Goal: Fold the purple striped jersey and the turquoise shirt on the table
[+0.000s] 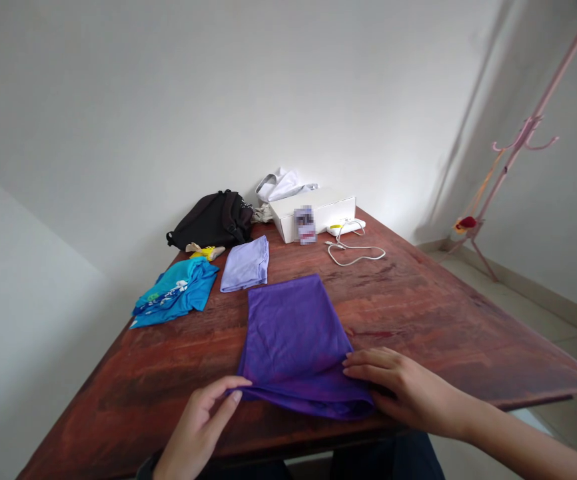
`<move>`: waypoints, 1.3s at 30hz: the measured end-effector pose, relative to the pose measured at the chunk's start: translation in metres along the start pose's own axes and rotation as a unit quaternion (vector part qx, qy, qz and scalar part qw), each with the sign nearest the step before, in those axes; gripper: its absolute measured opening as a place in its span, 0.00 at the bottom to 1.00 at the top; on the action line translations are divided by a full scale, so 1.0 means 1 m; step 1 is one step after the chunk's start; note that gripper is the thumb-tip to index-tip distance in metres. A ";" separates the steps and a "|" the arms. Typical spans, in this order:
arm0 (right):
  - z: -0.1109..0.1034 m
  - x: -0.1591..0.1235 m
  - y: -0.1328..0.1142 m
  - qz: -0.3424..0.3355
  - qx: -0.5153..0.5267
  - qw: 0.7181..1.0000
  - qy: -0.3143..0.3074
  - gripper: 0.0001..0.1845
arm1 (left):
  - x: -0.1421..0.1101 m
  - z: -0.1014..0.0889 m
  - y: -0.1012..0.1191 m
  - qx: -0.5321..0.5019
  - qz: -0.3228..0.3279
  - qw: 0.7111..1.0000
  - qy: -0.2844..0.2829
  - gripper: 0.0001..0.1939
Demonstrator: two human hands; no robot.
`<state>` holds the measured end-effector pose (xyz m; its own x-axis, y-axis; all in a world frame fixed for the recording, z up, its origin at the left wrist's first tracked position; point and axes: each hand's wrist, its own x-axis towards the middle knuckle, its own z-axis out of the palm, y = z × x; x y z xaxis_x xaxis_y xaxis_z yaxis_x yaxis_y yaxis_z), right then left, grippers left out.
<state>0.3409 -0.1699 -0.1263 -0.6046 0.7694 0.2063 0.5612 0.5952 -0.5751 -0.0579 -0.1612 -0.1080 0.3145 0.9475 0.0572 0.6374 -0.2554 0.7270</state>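
Note:
A purple cloth (293,327), folded into a rough rectangle, lies at the near side of the table with its layered edge towards me. My left hand (206,413) pinches the cloth's near left corner between thumb and forefinger. At the near right corner, my right hand (398,387) has its fingers over the cloth's edge; the thumb is partly hidden beneath. Beyond the purple cloth lies a folded lavender cloth (246,263). A bright blue garment (176,293) with a white and green print is folded at the table's left edge.
At the back of the brown wooden table (398,293) are a black backpack (208,220), a white box (318,203), white fabric (283,183), and a white device (346,227) with a cable (353,263). A yellow item (206,252) lies by the backpack. A pink coat stand (523,137) is at right.

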 end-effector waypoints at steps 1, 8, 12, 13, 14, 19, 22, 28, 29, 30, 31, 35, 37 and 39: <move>0.002 0.000 0.000 -0.001 0.000 1.000 0.003 0.28 | 0.000 -0.001 0.000 -0.004 -0.004 1.000 -0.001 0.19; 0.006 0.006 -0.005 0.022 0.091 0.995 0.041 0.19 | 0.002 -0.004 0.000 -0.037 -0.019 0.999 -0.017 0.19; -0.006 0.019 -0.010 0.079 0.182 0.977 0.079 0.16 | 0.007 -0.010 0.002 -0.056 -0.026 0.998 0.009 0.19; -0.010 0.023 -0.010 0.090 0.197 0.972 0.086 0.16 | 0.010 -0.011 0.003 -0.062 -0.026 0.998 0.014 0.19; -0.012 0.027 -0.010 0.100 0.210 0.968 0.093 0.17 | 0.014 -0.013 0.004 -0.068 -0.025 0.997 0.016 0.19; -0.015 0.063 0.004 0.162 0.289 0.926 0.181 0.19 | 0.056 -0.022 0.009 -0.104 -0.015 0.992 0.065 0.18; -0.014 0.094 0.020 0.220 0.365 0.883 0.196 0.19 | 0.095 -0.021 0.003 -0.147 -0.011 0.982 0.121 0.19; -0.018 0.153 0.050 0.309 0.391 0.837 0.225 0.12 | 0.168 -0.013 -0.021 -0.125 0.006 0.982 0.138 0.18; -0.019 0.160 0.055 0.323 0.375 0.842 0.216 0.11 | 0.176 -0.012 -0.026 -0.112 0.006 0.985 0.130 0.18; -0.019 0.166 0.061 0.332 0.351 0.852 0.202 0.10 | 0.183 -0.011 -0.030 -0.096 0.008 0.988 0.120 0.18; -0.020 0.171 0.066 0.338 0.322 0.864 0.188 0.10 | 0.189 -0.009 -0.035 -0.080 0.013 0.990 0.112 0.17; -0.018 0.185 0.092 0.344 0.214 0.902 0.147 0.10 | 0.202 -0.004 -0.053 -0.038 0.035 0.992 0.117 0.13; -0.016 0.188 0.102 0.350 0.176 0.909 0.145 0.10 | 0.204 -0.001 -0.060 -0.043 0.033 0.990 0.133 0.12; -0.014 0.190 0.109 0.351 0.136 0.915 0.144 0.11 | 0.204 0.002 -0.065 -0.044 0.033 0.988 0.142 0.12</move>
<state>0.2948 0.0446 -0.1383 0.0473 0.9926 -0.1120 0.5696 -0.1189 -0.8133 -0.0332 0.0485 -0.1451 0.1361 0.9483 0.2867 0.5543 -0.3128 0.7713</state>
